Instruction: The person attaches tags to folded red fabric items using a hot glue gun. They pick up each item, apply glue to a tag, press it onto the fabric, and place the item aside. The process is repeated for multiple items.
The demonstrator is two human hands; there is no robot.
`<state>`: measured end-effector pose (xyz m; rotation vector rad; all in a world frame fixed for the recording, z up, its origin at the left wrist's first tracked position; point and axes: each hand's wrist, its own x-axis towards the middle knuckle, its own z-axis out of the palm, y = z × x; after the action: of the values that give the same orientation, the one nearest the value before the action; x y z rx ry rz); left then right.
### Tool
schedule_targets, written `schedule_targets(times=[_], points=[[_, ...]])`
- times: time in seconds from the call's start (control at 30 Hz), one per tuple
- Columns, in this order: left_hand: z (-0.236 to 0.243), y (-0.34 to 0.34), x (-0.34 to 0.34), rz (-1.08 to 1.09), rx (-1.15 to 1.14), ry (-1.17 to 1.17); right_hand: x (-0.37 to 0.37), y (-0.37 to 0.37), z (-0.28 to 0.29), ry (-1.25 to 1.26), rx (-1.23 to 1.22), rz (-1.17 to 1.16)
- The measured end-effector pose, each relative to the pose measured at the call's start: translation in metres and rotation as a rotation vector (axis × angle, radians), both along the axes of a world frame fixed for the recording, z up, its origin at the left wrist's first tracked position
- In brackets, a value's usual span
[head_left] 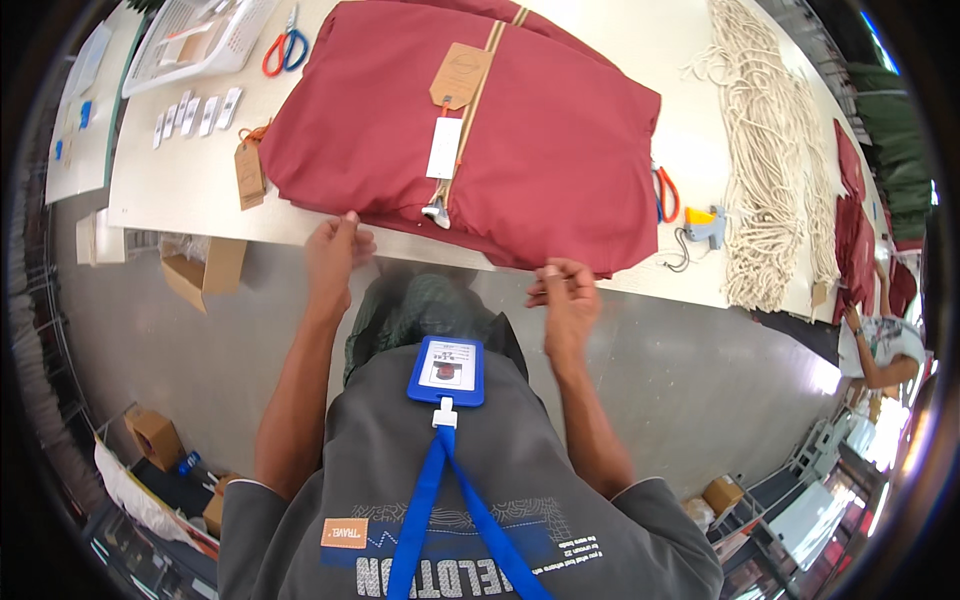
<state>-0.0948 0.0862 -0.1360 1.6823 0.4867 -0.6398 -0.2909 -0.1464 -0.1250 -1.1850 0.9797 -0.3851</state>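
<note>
A folded maroon fabric item (560, 150) lies on the white table (690, 280), with a tan zipper strip, a kraft paper tag (461, 75) and a white tag (444, 147). My left hand (340, 250) is at the table's front edge below the fabric's left part, fingers loosely bent and apart, holding nothing visible. My right hand (565, 288) is just below the fabric's lower right edge, fingers half curled and apart, with nothing visible in it.
Scissors (285, 55), a plastic basket (190, 40), small white pieces (208, 115) and another tag (249, 175) are left; more scissors (667, 197), a tagging gun (707, 228) and cord bundles (760, 180) right. A cardboard box (200, 275) sits below; a co-worker (880, 350) is at far right.
</note>
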Motion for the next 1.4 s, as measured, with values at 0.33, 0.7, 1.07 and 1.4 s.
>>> schedule_targets(times=[0.33, 0.7, 1.07, 1.4], points=[[-0.026, 0.004, 0.018, 0.062, -0.355, 0.183, -0.012, -0.026, -0.034, -0.029, 0.231, -0.608], [-0.036, 0.037, 0.041, -0.091, -0.487, 0.324, -0.018, -0.051, -0.033, 0.284, 0.166, -0.621], [-0.004, 0.050, 0.054, -0.133, -0.518, 0.435, 0.056, -0.038, 0.120, -0.305, -0.033, -0.406], [0.000, 0.055, 0.086, 0.276, -0.708, 0.380, 0.101, -0.023, 0.263, -0.702, -0.115, -0.256]])
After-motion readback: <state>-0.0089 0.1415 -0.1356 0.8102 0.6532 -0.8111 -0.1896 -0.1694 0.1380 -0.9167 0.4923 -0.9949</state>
